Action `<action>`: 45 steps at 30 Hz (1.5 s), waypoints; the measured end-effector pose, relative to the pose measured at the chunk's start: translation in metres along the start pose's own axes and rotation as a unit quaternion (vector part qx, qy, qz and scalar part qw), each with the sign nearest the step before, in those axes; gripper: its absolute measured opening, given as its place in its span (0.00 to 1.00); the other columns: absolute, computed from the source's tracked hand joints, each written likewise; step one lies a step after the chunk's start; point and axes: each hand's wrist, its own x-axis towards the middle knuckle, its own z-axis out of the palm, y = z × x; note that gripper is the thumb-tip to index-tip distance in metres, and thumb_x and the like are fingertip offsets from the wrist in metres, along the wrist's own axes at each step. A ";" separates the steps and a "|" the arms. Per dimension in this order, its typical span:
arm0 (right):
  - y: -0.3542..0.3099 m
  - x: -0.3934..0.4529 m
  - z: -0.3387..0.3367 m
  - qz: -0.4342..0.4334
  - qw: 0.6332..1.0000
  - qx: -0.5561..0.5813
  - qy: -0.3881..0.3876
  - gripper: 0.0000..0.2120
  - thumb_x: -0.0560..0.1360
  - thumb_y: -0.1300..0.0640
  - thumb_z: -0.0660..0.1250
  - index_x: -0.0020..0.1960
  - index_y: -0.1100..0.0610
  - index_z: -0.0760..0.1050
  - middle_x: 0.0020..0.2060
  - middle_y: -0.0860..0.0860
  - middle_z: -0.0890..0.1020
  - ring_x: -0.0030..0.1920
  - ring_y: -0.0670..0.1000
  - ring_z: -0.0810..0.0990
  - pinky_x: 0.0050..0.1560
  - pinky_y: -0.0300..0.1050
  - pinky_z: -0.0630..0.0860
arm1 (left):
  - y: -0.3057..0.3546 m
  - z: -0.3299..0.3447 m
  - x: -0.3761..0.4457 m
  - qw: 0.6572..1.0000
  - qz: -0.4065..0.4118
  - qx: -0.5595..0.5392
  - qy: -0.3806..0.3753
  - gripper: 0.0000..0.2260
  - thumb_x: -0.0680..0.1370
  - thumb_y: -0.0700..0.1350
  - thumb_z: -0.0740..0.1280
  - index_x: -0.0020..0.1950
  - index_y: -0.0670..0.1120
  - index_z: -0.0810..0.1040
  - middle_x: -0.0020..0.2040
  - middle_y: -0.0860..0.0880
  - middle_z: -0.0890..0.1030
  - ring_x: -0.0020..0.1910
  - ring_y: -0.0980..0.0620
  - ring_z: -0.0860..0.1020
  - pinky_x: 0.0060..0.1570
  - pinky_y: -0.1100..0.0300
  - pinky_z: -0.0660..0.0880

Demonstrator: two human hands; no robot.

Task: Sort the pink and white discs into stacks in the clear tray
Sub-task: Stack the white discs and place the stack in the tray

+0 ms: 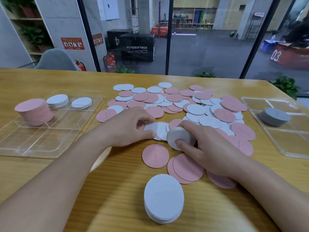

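Note:
A loose pile of pink and white discs (180,104) covers the middle of the wooden table. My right hand (205,148) grips a small stack of white discs (177,137), held tilted on edge. My left hand (130,128) pinches a flat white disc (157,129) just left of that stack. A taller stack of white discs (163,198) stands near the front edge. The clear tray (41,141) at the left holds a pink stack (34,111) and two low white stacks (57,100), (82,102).
A second clear tray (287,144) at the right holds a grey round stack (274,116). Loose pink discs (185,168) lie under my right wrist. A grey chair (56,59) stands behind the table, in front of a glass wall.

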 end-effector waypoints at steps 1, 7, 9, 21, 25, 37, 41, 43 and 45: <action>0.000 0.000 0.000 -0.001 1.000 0.001 0.000 0.14 0.84 0.48 0.68 0.49 0.32 0.65 0.39 0.39 0.77 0.44 0.43 0.76 0.39 0.38 0.68 | 0.000 0.000 0.000 1.000 0.000 -0.002 -0.004 0.22 0.78 0.66 0.75 0.71 0.63 0.80 0.63 0.63 0.77 0.60 0.61 0.76 0.64 0.56 0.76; 0.001 -0.001 0.001 -0.003 1.000 0.010 0.002 0.13 0.84 0.48 0.68 0.52 0.32 0.67 0.42 0.39 0.78 0.45 0.45 0.77 0.41 0.40 0.71 | 0.007 0.006 -0.001 0.998 0.006 -0.064 -0.009 0.21 0.75 0.62 0.80 0.64 0.66 0.76 0.63 0.65 0.77 0.60 0.62 0.76 0.61 0.55 0.77; 0.002 -0.001 0.001 -0.002 1.000 0.012 0.004 0.10 0.84 0.48 0.68 0.54 0.35 0.68 0.41 0.40 0.79 0.45 0.46 0.77 0.42 0.41 0.72 | 0.013 0.011 -0.001 0.996 0.007 -0.086 0.012 0.22 0.74 0.61 0.81 0.62 0.65 0.74 0.62 0.64 0.78 0.56 0.59 0.76 0.56 0.55 0.77; 0.005 -0.001 0.001 0.000 1.000 0.015 0.009 0.07 0.84 0.48 0.68 0.53 0.40 0.70 0.41 0.40 0.78 0.45 0.46 0.77 0.41 0.42 0.71 | 0.015 0.007 0.002 0.936 -0.001 -0.310 0.165 0.03 0.83 0.44 0.76 0.53 0.53 0.89 0.46 0.51 0.87 0.38 0.44 0.78 0.38 0.59 0.77; 0.006 -0.002 0.000 -0.003 1.000 0.011 0.010 0.06 0.85 0.48 0.68 0.53 0.42 0.71 0.39 0.41 0.78 0.45 0.46 0.76 0.41 0.42 0.71 | 0.019 0.006 0.003 0.903 -0.004 -0.399 0.159 0.12 0.84 0.50 0.75 0.49 0.41 0.88 0.46 0.37 0.84 0.39 0.47 0.80 0.45 0.49 0.78; 0.006 -0.001 -0.001 0.007 1.000 0.013 0.012 0.05 0.84 0.48 0.69 0.55 0.43 0.73 0.41 0.39 0.79 0.44 0.45 0.77 0.39 0.39 0.69 | 0.016 0.008 0.000 0.942 -0.010 -0.317 0.108 0.15 0.78 0.41 0.81 0.62 0.55 0.86 0.56 0.49 0.86 0.44 0.50 0.85 0.36 0.57 0.76; 0.005 -0.002 -0.002 0.028 0.999 0.031 0.016 0.08 0.84 0.46 0.69 0.61 0.41 0.72 0.46 0.37 0.81 0.47 0.43 0.79 0.41 0.36 0.71 | 0.018 0.007 -0.001 0.937 0.009 -0.333 0.103 0.04 0.80 0.42 0.79 0.53 0.50 0.88 0.47 0.48 0.87 0.41 0.54 0.80 0.35 0.57 0.73; 0.006 -0.001 -0.002 0.038 0.998 0.037 0.023 0.10 0.84 0.46 0.69 0.62 0.40 0.70 0.49 0.37 0.82 0.48 0.42 0.79 0.41 0.36 0.71 | 0.022 0.005 -0.002 0.940 0.038 -0.326 0.091 0.02 0.81 0.41 0.78 0.52 0.46 0.88 0.46 0.54 0.86 0.41 0.58 0.80 0.36 0.65 0.73; 0.005 -0.001 -0.003 0.040 0.998 0.042 0.028 0.12 0.84 0.46 0.70 0.62 0.39 0.69 0.50 0.37 0.82 0.48 0.42 0.79 0.42 0.36 0.72 | 0.025 0.005 -0.003 0.942 0.063 -0.321 0.075 0.01 0.82 0.39 0.76 0.53 0.43 0.88 0.47 0.54 0.87 0.43 0.59 0.82 0.41 0.69 0.75</action>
